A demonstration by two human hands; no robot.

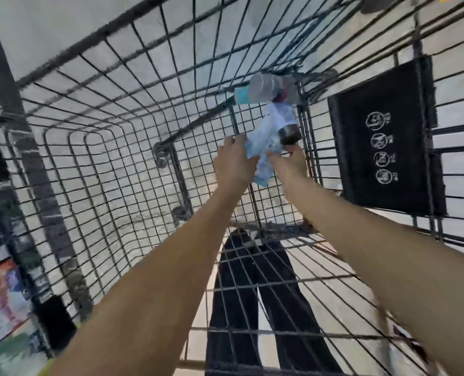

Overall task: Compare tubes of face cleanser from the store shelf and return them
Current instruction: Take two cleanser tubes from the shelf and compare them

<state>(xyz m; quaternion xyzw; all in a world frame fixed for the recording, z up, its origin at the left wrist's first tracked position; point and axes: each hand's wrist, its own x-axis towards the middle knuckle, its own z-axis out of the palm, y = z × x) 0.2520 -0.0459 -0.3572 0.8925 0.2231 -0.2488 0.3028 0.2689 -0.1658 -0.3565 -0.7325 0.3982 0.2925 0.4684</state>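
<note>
Both my arms reach down into a black wire shopping cart (95,126). My left hand (232,162) and my right hand (293,164) close together on pale blue-and-white cleanser tubes (266,137), one with a dark cap (289,132). Another tube (266,89) with a white cap and a teal band lies just beyond them against the cart's wire wall. The picture is blurred, so which hand holds which tube is unclear.
A black plastic panel (385,137) with white warning icons hangs on the cart's right side. Blurred colourful packages (3,294) show at the left edge. My dark trouser legs (252,308) show through the cart's wire. Pale floor lies beneath.
</note>
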